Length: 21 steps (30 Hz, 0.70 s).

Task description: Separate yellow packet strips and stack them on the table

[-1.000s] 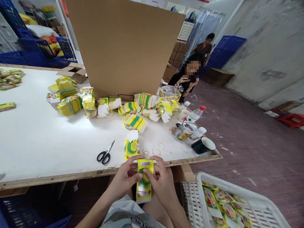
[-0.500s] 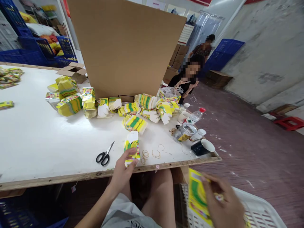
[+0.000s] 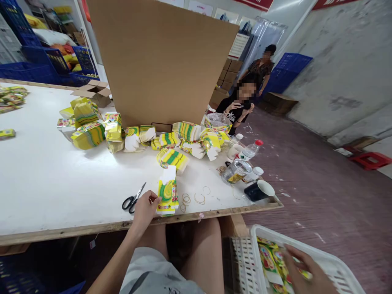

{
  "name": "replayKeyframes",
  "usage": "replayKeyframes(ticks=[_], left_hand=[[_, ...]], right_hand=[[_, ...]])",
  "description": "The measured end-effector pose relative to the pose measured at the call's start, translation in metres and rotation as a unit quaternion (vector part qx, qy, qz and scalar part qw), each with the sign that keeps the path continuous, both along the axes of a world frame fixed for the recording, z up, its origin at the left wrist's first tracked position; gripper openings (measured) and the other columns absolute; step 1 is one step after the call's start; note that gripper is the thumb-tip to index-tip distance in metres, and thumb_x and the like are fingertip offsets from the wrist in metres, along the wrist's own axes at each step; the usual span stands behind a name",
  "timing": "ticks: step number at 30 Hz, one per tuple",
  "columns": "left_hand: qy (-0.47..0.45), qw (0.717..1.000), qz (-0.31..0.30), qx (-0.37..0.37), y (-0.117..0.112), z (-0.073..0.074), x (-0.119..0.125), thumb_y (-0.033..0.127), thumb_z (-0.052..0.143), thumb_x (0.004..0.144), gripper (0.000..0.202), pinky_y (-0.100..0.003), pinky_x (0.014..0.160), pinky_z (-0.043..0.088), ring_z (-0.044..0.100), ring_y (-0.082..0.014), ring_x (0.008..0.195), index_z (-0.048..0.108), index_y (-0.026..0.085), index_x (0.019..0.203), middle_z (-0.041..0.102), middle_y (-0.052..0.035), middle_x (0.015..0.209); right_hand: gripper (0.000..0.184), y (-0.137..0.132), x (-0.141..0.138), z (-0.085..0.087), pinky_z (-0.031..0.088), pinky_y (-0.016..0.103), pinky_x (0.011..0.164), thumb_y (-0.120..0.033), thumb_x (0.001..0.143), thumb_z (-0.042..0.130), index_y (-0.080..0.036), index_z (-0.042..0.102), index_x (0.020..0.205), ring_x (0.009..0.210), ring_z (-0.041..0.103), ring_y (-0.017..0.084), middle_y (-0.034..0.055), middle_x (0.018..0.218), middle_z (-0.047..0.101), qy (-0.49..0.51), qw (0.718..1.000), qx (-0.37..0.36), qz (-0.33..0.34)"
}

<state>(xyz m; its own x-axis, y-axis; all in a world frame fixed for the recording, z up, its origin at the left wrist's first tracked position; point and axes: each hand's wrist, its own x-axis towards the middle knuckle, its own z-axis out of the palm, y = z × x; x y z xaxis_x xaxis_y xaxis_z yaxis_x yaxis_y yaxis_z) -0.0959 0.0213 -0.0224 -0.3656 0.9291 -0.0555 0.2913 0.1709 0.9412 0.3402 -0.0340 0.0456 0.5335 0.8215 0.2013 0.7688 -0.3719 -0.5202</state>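
Observation:
My left hand rests at the near edge of the white table. Its thumb and fingertips pinch the left side of a small stack of flat yellow-and-green cartons. My right hand is low at the right, inside the white plastic basket. Its fingers stretch out over the yellow-green packets lying there, and I see nothing gripped in it.
Black scissors lie just left of my left hand, and rubber bands to the right of the stack. More carton bundles sit before a tall cardboard sheet. Bottles, a jar and a black cup crowd the table's right corner. Two people stand beyond.
My right hand carried the folded carton from in front of me down into the basket and let it go. My left hand moved to the stack on the table and took hold of it.

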Motion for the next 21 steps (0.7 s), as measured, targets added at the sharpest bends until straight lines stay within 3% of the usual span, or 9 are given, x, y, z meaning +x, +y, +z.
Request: replayKeyframes(ticks=[1,4,6,8,12,15,18,21], left_hand=[[-0.015,1.000,-0.009,0.004,-0.003,0.005,0.000,0.034,0.066,0.073,0.020,-0.026,0.054,0.034,0.049,-0.0159,0.054,0.059,0.019,0.064,0.057,0.0009,0.057],[-0.069,0.996,-0.059,0.022,-0.016,0.025,0.011,0.039,0.065,0.076,0.024,-0.025,0.056,0.039,0.053,-0.0151,0.057,0.060,0.018,0.066,0.059,0.0005,0.059],[-0.103,0.990,-0.091,0.035,-0.027,0.038,0.024,0.042,0.067,0.076,0.027,-0.024,0.058,0.043,0.056,-0.0152,0.061,0.061,0.017,0.067,0.062,-0.0008,0.063],[-0.175,0.974,-0.131,0.053,-0.036,0.048,0.037,0.040,0.071,0.075,0.027,-0.023,0.059,0.043,0.055,-0.0140,0.061,0.062,0.016,0.067,0.061,-0.0007,0.064],[-0.348,0.913,-0.201,0.065,-0.044,0.056,0.047,0.043,0.074,0.076,0.027,-0.026,0.076,0.048,0.062,-0.0180,0.080,0.071,0.017,0.081,0.070,-0.0055,0.081],[-0.455,0.852,-0.256,0.035,-0.044,0.058,0.048,0.053,0.074,0.073,0.047,-0.032,0.084,0.050,0.066,-0.0255,0.094,0.073,0.018,0.104,0.074,-0.0108,0.099],[-0.513,0.808,-0.289,0.012,-0.043,0.061,0.051,0.052,0.077,0.070,0.049,-0.029,0.077,0.052,0.068,-0.0276,0.095,0.074,0.017,0.104,0.075,-0.0119,0.100],[-0.526,0.799,-0.290,0.008,-0.042,0.062,0.055,0.048,0.077,0.072,0.046,-0.027,0.074,0.052,0.069,-0.0268,0.094,0.074,0.017,0.106,0.076,-0.0116,0.099]], right_hand=[[0.039,0.005,-0.029,0.002,0.047,0.046,0.063,-0.060,0.062,0.062,-0.026,0.074,0.079,0.062,0.064,0.032,0.0083,0.072,0.073,0.065,0.997,-0.027,0.024],[0.041,0.016,-0.122,0.006,0.053,0.041,0.072,-0.059,0.063,0.067,-0.022,0.073,0.080,0.076,0.069,0.030,0.0105,0.085,0.076,0.251,0.964,0.007,0.088],[0.039,0.020,-0.174,0.007,0.055,0.038,0.075,-0.053,0.066,0.072,-0.021,0.070,0.090,0.084,0.070,0.028,0.0102,0.092,0.077,0.397,0.902,0.020,0.166],[0.037,0.022,-0.208,0.006,0.057,0.035,0.074,-0.048,0.067,0.077,-0.022,0.067,0.091,0.081,0.071,0.025,0.0081,0.089,0.076,0.486,0.852,0.053,0.190],[0.034,0.024,-0.228,0.005,0.058,0.032,0.066,-0.044,0.067,0.081,-0.019,0.066,0.084,0.072,0.071,0.022,0.0071,0.080,0.076,0.568,0.794,0.045,0.211],[0.033,0.021,-0.228,0.003,0.058,0.032,0.065,-0.043,0.065,0.084,-0.018,0.068,0.081,0.069,0.071,0.021,0.0072,0.078,0.077,0.610,0.760,0.014,0.226],[0.029,0.016,-0.229,0.001,0.058,0.032,0.074,-0.040,0.066,0.084,-0.019,0.072,0.081,0.079,0.071,0.022,0.0073,0.086,0.077,0.623,0.750,0.012,0.220],[0.029,0.014,-0.228,0.000,0.057,0.037,0.082,-0.040,0.067,0.084,-0.019,0.075,0.085,0.089,0.071,0.025,0.0089,0.094,0.077,0.613,0.758,-0.001,0.222]])
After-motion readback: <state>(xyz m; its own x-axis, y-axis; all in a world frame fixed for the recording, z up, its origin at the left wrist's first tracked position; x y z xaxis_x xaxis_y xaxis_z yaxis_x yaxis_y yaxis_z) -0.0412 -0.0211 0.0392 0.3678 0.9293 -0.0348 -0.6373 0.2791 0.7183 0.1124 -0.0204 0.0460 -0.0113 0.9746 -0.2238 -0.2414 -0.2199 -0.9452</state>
